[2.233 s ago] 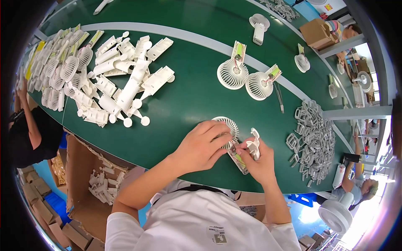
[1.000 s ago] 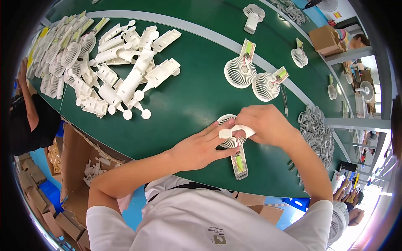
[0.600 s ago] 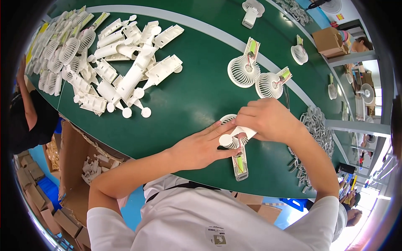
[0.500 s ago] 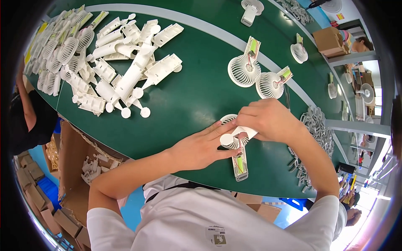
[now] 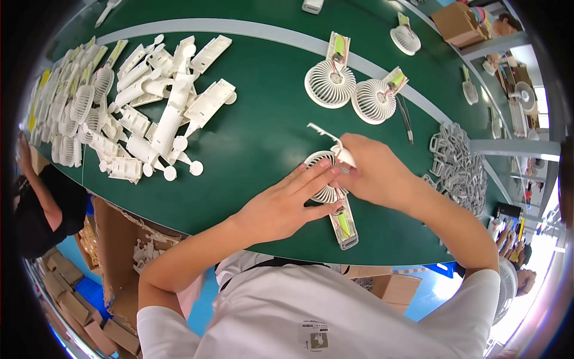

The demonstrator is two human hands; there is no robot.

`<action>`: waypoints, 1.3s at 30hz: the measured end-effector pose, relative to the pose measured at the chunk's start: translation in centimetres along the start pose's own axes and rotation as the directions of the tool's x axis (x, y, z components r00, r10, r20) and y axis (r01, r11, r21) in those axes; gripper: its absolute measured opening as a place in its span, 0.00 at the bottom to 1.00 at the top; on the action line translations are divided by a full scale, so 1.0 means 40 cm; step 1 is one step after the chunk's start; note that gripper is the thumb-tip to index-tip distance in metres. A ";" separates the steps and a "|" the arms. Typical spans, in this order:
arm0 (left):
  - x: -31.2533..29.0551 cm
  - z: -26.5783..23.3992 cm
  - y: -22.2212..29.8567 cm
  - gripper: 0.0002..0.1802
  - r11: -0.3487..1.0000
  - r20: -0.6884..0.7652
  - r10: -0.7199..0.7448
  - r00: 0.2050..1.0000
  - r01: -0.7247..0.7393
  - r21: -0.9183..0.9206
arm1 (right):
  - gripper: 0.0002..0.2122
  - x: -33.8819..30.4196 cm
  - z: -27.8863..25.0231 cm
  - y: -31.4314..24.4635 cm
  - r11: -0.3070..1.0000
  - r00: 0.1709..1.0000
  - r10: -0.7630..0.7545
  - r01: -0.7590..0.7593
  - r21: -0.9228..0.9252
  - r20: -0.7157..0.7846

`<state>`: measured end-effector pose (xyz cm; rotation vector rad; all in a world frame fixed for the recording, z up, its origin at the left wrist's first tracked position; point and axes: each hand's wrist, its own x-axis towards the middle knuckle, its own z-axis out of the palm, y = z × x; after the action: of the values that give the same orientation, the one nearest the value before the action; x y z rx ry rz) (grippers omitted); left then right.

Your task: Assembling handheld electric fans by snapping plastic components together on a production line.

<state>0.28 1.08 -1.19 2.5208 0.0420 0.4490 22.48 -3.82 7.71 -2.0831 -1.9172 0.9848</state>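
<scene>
A white handheld fan lies on the green table in front of me, its round grille away from me and its handle toward me. The handle's inside is exposed, with a light green part and thin red wires. My left hand holds the fan down, fingers stretched across the grille and thumb over the upper handle. Just above the grille, my right hand grips a white plastic handle cover, which is tipped up with a thin arm sticking out. My fingers hide part of both the fan and the cover.
White handle covers lie heaped at the left, beside many fans. Two fans and tweezers lie beyond my hands. Grey loop-shaped parts are piled at right. A cardboard box stands below the table's left edge.
My right hand has turned the cover from lying over the grille to tipped up, its thin arm now showing. The left hand stays on the fan. The whole view has shifted slightly.
</scene>
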 end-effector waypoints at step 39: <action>-0.027 0.135 0.143 0.31 0.919 -0.260 -0.312 0.914 0.360 0.161 | 0.29 -0.231 0.154 -0.035 0.941 0.950 -0.169 0.075 -0.331 -0.264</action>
<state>0.64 -6.74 -2.62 2.5743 0.6363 0.6149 18.19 -14.13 7.02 -2.0873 -2.1239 0.3346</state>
